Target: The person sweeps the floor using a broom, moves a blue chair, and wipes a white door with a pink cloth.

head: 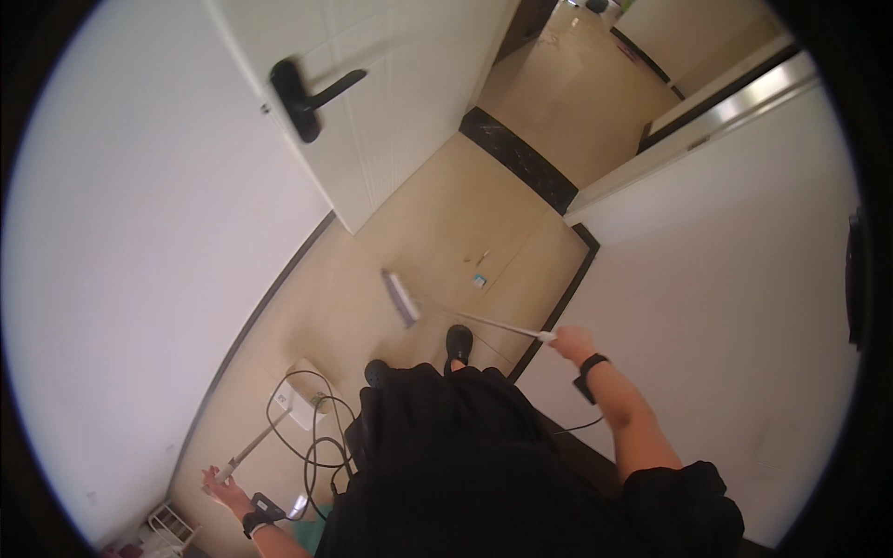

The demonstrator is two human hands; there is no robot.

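My right hand (573,343) grips the pale handle of a broom (499,324), close to the right wall. The broom's head (401,298) is on the tiled floor ahead of my feet, with part of the shaft blurred. Low on the left, my left hand (227,486) holds the upright handle of a long-handled dustpan (300,401), whose white pan is at floor level. Something small shows in the pan, too unclear to name. A small blue and white scrap (479,280) and a few tiny bits of litter (483,258) lie on the floor beyond the broom.
A white door (391,104) with a black lever handle (307,101) stands ajar ahead. A dark stone threshold (520,159) crosses the doorway. Black cables (310,453) loop beside my left side. A white rack (171,526) stands at the lower left. My black shoe (458,345) is near the broom.
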